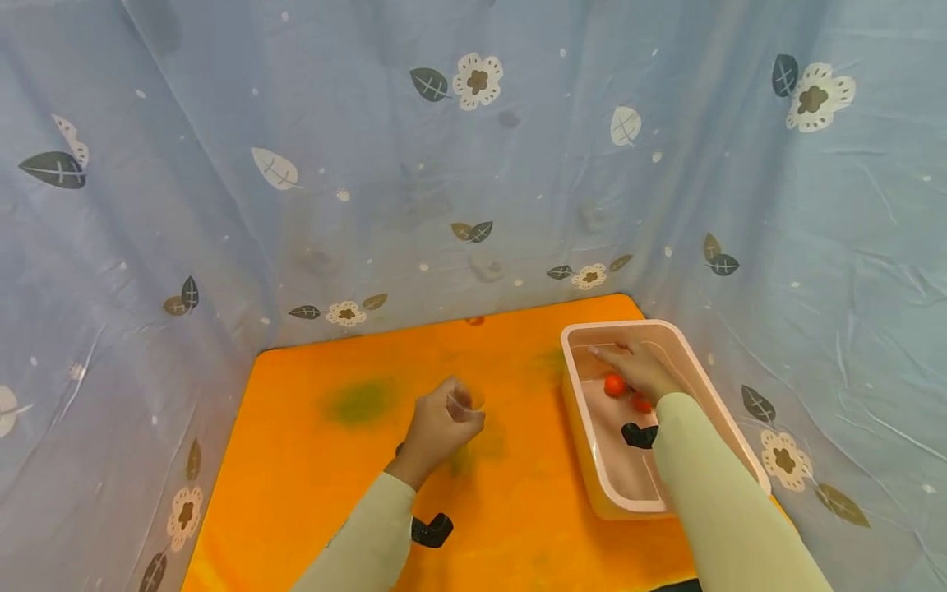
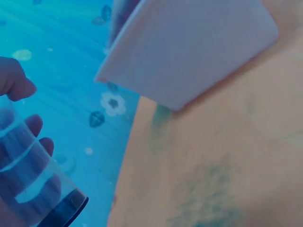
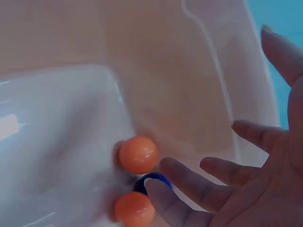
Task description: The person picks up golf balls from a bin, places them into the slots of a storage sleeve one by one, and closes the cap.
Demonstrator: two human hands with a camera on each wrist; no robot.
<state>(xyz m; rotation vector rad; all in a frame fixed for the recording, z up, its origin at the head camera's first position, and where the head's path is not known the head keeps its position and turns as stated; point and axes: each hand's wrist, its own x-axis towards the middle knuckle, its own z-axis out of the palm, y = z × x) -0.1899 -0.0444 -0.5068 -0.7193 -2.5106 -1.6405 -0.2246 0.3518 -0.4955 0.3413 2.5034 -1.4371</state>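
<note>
My left hand [image 1: 442,423] is above the orange table, its fingers curled round a clear cup [image 2: 28,175]. The cup is see-through with a dark band at one end, and fingers show through its wall. On the right, my right hand [image 1: 642,368] reaches into a pale pink plastic bin [image 1: 599,460] with its fingers spread, holding nothing. Just beyond its fingertips in the right wrist view lie two orange-red balls [image 3: 138,155] and a dark blue ball [image 3: 152,183] between them, partly hidden by a finger. The balls rest on the bin floor against its side.
The orange tabletop [image 1: 311,477] carries greenish smudges. Blue-grey curtains [image 1: 370,164] with flowers and leaves enclose the back and both sides. The bin stands near the right edge of the table, close to the curtain. A small reddish spot [image 1: 475,321] shows at the back edge.
</note>
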